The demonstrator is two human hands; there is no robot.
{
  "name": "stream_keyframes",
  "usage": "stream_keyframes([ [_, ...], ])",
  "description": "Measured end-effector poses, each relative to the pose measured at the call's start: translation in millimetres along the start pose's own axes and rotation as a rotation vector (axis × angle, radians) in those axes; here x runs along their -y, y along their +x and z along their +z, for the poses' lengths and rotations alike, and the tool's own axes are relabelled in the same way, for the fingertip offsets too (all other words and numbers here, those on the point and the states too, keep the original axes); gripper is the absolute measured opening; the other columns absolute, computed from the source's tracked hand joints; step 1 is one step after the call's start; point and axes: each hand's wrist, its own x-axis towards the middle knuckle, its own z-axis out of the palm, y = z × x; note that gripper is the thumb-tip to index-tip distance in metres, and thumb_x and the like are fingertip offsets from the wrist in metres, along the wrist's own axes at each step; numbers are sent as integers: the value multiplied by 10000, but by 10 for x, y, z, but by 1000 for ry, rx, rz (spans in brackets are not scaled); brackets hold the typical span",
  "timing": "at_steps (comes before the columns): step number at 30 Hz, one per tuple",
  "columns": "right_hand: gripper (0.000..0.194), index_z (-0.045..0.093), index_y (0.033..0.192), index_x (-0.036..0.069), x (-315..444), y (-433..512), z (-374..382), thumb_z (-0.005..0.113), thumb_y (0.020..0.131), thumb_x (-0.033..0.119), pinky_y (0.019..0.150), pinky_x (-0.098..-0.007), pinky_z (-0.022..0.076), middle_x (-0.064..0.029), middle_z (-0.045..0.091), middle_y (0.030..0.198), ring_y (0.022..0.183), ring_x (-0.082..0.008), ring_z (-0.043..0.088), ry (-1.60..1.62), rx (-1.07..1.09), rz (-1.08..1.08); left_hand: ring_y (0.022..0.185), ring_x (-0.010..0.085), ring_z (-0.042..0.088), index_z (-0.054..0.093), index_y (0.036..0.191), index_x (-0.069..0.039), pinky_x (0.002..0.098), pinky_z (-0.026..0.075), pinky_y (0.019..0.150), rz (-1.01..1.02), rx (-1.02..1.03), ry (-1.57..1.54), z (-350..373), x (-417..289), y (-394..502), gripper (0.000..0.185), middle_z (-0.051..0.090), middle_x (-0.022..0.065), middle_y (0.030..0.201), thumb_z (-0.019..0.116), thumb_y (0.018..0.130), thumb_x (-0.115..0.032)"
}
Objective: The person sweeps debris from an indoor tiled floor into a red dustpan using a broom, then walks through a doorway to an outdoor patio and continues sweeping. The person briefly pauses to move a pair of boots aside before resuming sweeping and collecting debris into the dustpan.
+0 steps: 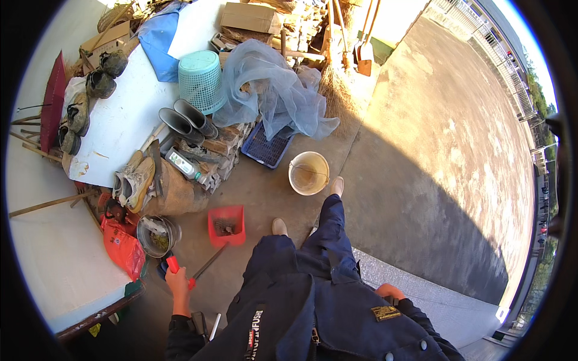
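Note:
My left hand is closed around the red grip of a long-handled dustpan. The red pan rests on or just above the concrete floor, with dark debris lying in it. Its thin dark shaft slants up to my hand. By my right hip is my right hand, its fingers curled; whether it holds anything cannot be made out. Left of the dustpan stands a round see-through bin with rubbish inside. A pale bucket with a wire handle stands ahead, beside my forward foot.
Stacked firewood carries rubber boots and a plastic bottle. Blue netting drapes near a dark blue crate. A straw broom leans behind. Worn shoes and a red plastic bag lie left.

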Motion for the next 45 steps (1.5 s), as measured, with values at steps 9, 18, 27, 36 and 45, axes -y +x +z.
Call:
stream_keyframes([
  [9, 219, 738, 788, 90, -45, 268, -290, 663, 812, 294, 635, -404, 494, -125, 706, 758, 704, -268, 682, -284, 57, -200, 403, 116, 444, 523, 895, -40, 311, 389, 363, -58, -65, 21, 109, 73, -190, 124, 489, 26, 626, 600, 810, -86],
  [18, 251, 715, 719, 36, 316, 198, -848, 643, 810, 258, 600, -345, 490, -96, 684, 658, 627, -182, 666, 26, 79, 1, 439, 127, 488, 548, 822, -45, 325, 420, 408, -109, -113, 25, -61, 247, -332, 91, 524, 35, 635, 611, 773, -89],
  [27, 252, 700, 719, 28, 1247, 435, -1299, 625, 816, 248, 585, -334, 475, -76, 671, 645, 607, -169, 643, -128, 100, -107, 448, 200, 583, 572, 818, -5, 371, 462, 407, -133, -274, 74, -169, 408, -593, 163, 570, 87, 622, 637, 735, -130],
  [36, 251, 688, 722, 29, 901, 258, -1349, 617, 824, 247, 580, -331, 462, -64, 663, 647, 600, -166, 624, -140, 197, -194, 443, 181, 548, 563, 830, -5, 363, 442, 381, -103, -221, 53, -96, 434, -523, 150, 556, 76, 638, 618, 752, -121],
  [45, 250, 675, 725, 30, 597, 176, -1307, 609, 831, 246, 574, -329, 450, -51, 654, 648, 593, -163, 606, -177, 284, -324, 427, 130, 471, 520, 823, -47, 312, 378, 384, -152, -197, 0, -113, 285, -580, 125, 499, 33, 609, 622, 778, -104],
])
